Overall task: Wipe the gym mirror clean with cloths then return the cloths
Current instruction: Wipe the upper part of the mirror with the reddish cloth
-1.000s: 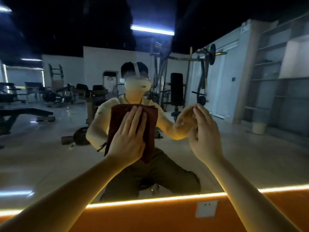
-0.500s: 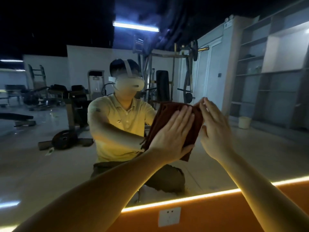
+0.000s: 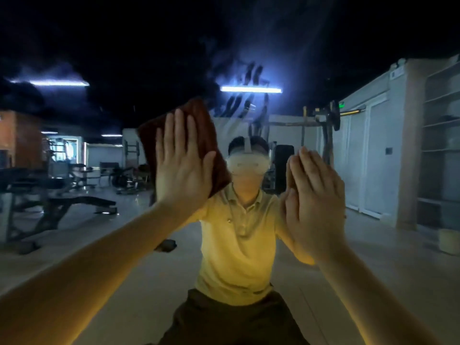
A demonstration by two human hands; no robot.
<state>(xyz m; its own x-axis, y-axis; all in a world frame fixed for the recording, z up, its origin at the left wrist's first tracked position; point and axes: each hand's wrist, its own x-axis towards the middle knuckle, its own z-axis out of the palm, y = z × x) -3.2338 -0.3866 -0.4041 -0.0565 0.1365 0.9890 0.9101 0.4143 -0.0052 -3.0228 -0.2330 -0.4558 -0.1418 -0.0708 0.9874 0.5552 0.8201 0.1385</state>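
The gym mirror [image 3: 348, 282] fills the whole view and reflects the room and a person in a yellow shirt. My left hand [image 3: 181, 160] lies flat with straight fingers on a dark red-brown cloth [image 3: 199, 115] and presses it against the glass, up and left of centre. My right hand [image 3: 313, 195] is at the right, fingers straight and together, its fingertips at the mirror where they meet their own reflection. It holds nothing.
Reflected in the glass are weight benches [image 3: 74, 202] at the left, a rack with a barbell [image 3: 331, 118] behind, shelving [image 3: 440, 150] along the right wall and a small pale bin [image 3: 449, 241] on the floor.
My left hand has swept the cloth from the middle right of the mirror up and to the left. My view has tilted upward; the lit orange ledge below the mirror has dropped out of sight.
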